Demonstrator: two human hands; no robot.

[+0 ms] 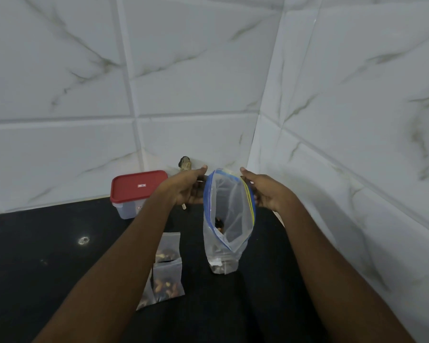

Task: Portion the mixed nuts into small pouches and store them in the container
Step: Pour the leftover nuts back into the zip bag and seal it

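zip bag (229, 214): stands upright on the black counter (47, 263), long axis vertical, mouth pulled open toward camera
mixed nuts (221, 267): only a low layer at the bag bottom, deep below the rim
left hand (188, 190): fingers curled on the bag's left rim; also seems to hold a stick-like tool (184, 164), can't tell what kind
right hand (268, 193): pinching the right rim at the zip strip
hands vs bag: one each side of the mouth, touching it
filled pouches (169, 280): flat on the counter just left of the bag, under the left forearm
container (124, 210): further back and left, red lid (139, 185) on
nearer hand: left, for both pouches and container
judgement: reaching the nuts means going straight down through the mouth
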